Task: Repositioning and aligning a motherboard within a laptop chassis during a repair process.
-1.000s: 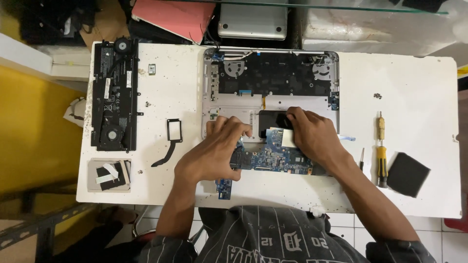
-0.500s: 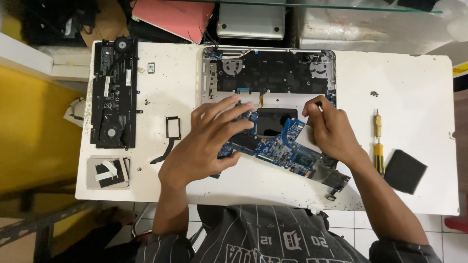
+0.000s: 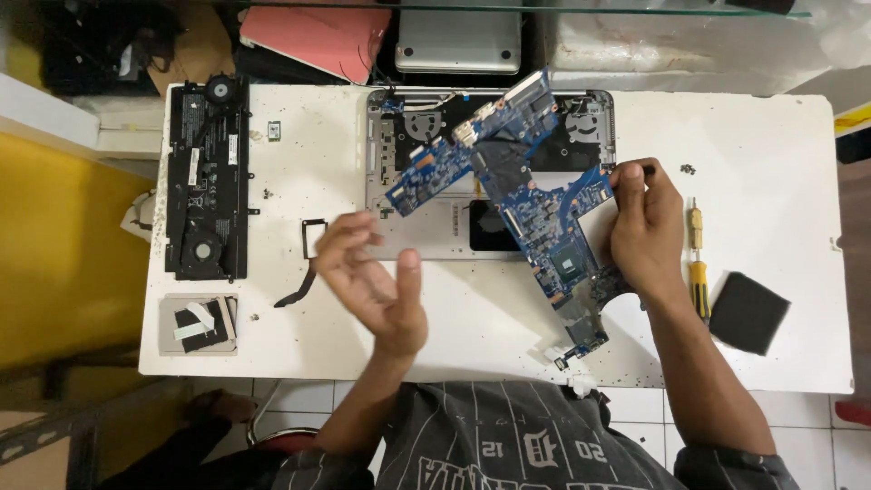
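Bench: white, carries opened laptop shell, keyboard side down. Blue circuit board: a second ago seated flat in shell under both your hands; now lifted clear, tilted, held above shell. Judgement: board is freed from chassis. Your right hand: clenched on board's right edge. Your left hand: released, fingers spread, hovering off board. Yellow-handled screwdriver: lies right of wrist.

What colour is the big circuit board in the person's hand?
Blue, seen in the head view: the circuit board held by the right hand.
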